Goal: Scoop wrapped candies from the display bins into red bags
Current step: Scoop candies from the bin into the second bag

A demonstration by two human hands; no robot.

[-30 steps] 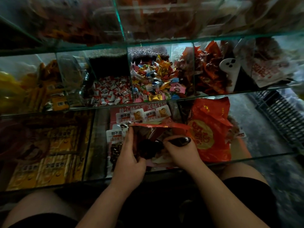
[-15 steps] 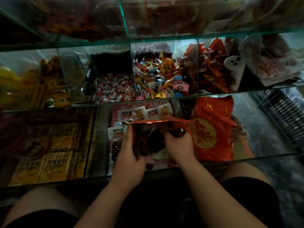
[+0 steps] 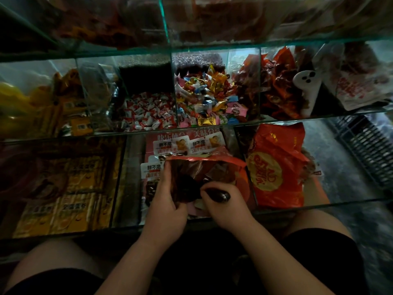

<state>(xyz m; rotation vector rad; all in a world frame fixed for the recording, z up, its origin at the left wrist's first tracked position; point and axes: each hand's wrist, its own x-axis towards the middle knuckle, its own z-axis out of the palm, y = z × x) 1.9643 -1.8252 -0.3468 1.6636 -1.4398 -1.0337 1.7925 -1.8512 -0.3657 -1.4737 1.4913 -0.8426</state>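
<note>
- Glass display bins [image 3: 244, 124] rise in dim tiers across the frame, with mixed wrapped candies [image 3: 210, 96] heaped in a middle-row compartment at upper centre.
- At lower centre, an open red bag [image 3: 212, 167] sits over the front-row bin, its mouth facing the camera.
- Left hand [image 3: 168, 201]: grip closed on the bag's left edge.
- Right hand [image 3: 227, 207]: grip curled round a dark glossy handle [image 3: 220, 195] at the bag's mouth; the handle's far end cannot be made out.
- A second red bag [image 3: 276, 167], printed with a yellow disc, lies just to the right.
</note>
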